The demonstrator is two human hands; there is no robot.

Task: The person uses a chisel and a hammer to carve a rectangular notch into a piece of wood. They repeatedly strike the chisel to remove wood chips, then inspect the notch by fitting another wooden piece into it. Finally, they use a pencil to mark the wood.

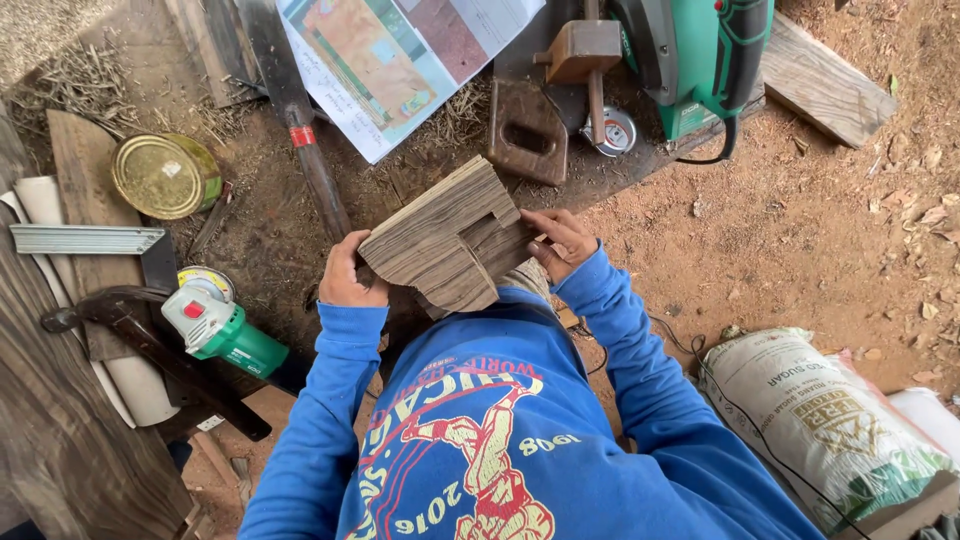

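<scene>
Holding a cut wooden block (pixel 445 240) up at the centre of the frame, over bare reddish earth. Gripping the block from both ends: left hand (pixel 347 275) clenched round its lower left edge, right hand (pixel 560 243) grasping its right side, fingertips pressing beside a square notch cut into the wood. Showing blue sleeves (pixel 330 400) and a blue printed shirt filling the lower middle of the frame.

Lying at centre left, just beside the left forearm: a green and grey angle grinder (pixel 225 325), its head resting near a dark hammer (pixel 150 345) and a metal square (pixel 85 238). Sitting at upper left: a round brass-coloured tin lid (pixel 165 175) on a weathered plank. Spreading across the top centre: a printed paper sheet (pixel 400 60), with a dark-handled blade (pixel 300 120) running down beside it. Standing at upper right: a green power saw (pixel 700 60) on a dark board, next to a small round tape measure (pixel 612 130) and a flat brown wooden piece with a slot (pixel 527 132). Slumping at lower right: a white woven sack (pixel 810 420), well apart from the block.
</scene>
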